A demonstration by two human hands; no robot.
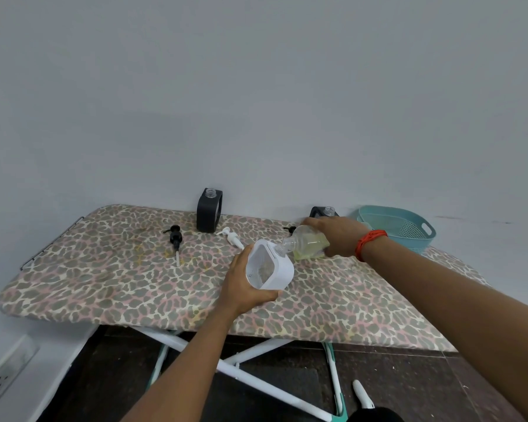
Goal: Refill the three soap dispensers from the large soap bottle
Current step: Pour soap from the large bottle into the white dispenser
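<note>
My left hand [241, 287] grips a white square soap dispenser [270, 266], tilted, its clear window facing me. My right hand [339, 236] holds the large clear soap bottle [305, 242] tipped on its side, yellowish soap inside, its open neck at the white dispenser's top opening. A black dispenser [208, 213] stands open-topped at the back of the board. A second black dispenser [322, 212] shows partly behind my right hand. A black pump [175, 236] and a white pump [230, 237] lie loose on the leopard-print ironing board [104, 284].
A teal plastic basket [406, 226] sits at the board's far right. Another black pump [289, 229] peeks out beside the bottle. The wall runs right behind the board. A wall socket [3, 376] is low on the left; the board's crossed legs stand on dark floor.
</note>
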